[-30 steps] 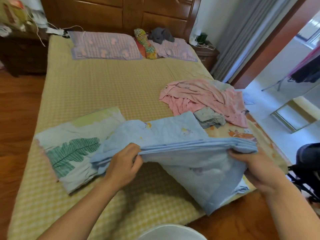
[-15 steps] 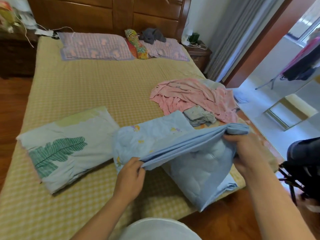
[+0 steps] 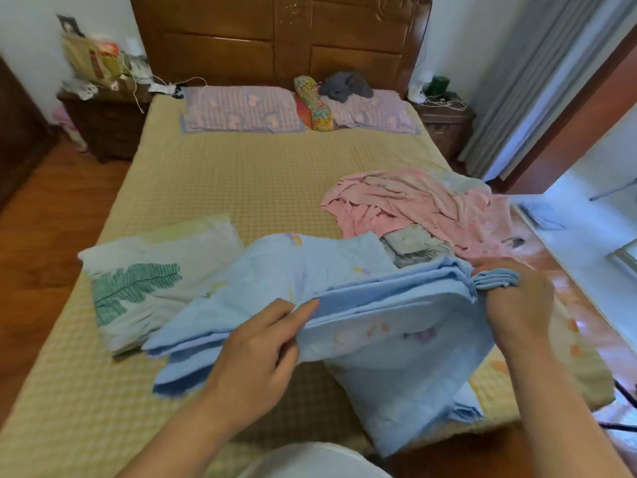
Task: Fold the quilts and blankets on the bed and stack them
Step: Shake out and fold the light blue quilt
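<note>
- Light blue quilt, folded in several layers with faint printed motifs, is held up across the bed's foot; its lower flap hangs below the fingers.
- Folded white quilt with green leaf print lies flat, left of the fingers.
- Crumpled pink blanket lies unfolded beyond the fingers, over a grey cloth.

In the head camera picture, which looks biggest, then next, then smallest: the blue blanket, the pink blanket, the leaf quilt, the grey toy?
1. blue blanket, though it is nearest the camera
2. pink blanket and leaf quilt: they look about alike, so no ranking
3. grey toy, smallest, but farthest away
</note>
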Demonstrator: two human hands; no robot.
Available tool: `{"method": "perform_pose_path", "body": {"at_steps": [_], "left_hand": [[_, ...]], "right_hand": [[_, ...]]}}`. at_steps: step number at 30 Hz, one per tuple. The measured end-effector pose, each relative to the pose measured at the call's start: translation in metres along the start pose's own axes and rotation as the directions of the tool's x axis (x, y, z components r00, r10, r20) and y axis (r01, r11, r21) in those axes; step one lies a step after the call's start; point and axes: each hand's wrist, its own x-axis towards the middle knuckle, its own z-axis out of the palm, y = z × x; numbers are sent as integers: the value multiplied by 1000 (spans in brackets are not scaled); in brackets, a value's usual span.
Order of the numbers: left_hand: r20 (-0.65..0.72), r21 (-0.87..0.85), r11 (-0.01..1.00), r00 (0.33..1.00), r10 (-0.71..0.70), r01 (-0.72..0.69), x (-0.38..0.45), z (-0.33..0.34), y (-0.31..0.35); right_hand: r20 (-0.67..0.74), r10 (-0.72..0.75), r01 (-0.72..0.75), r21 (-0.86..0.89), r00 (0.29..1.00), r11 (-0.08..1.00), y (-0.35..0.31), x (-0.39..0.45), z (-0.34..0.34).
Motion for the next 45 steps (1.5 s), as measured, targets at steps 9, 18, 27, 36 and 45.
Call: {"method": "perform_pose_path", "body": {"at_steps": [9, 18, 27, 36, 45], "left_hand": [[-53, -16, 944, 943, -330, 329, 15, 24, 6], [64, 266, 696, 708, -703, 667, 25, 45, 8], [224, 98, 972, 947, -230, 213, 32, 84, 81], [111, -313, 881, 935, -338, 356, 15, 83, 60], [-11, 88, 778, 782, -623, 622, 26, 45, -15]], "right_hand": [[-37, 228, -215, 215, 973, 953, 36, 45, -9], [234, 473, -528, 396, 849, 752, 81, 26, -39], [875, 19, 626, -361, 483, 691, 21, -50, 12], [792, 191, 660, -594, 580, 460, 44, -38, 11], [753, 227, 566, -626, 617, 537, -5, -15, -12]]}}
